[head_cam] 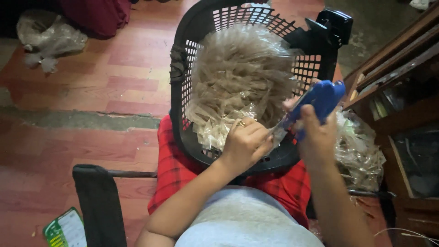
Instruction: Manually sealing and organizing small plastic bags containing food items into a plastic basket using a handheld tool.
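A black plastic basket (183,82) rests on my lap, holding a clear bag full of pale strips (242,73). My left hand (244,142), with a ring on one finger, pinches a small clear packet (219,130) at the basket's near edge. My right hand (313,128) grips blue-handled scissors (320,98), whose blades (277,130) point toward the left hand's fingers.
A second clear bag of strips (359,151) lies at my right beside a wooden cabinet (402,82). Another plastic bag (48,39) sits on the red tiled floor at far left. A black chair arm (98,201) and a green-white packet (66,228) are at lower left.
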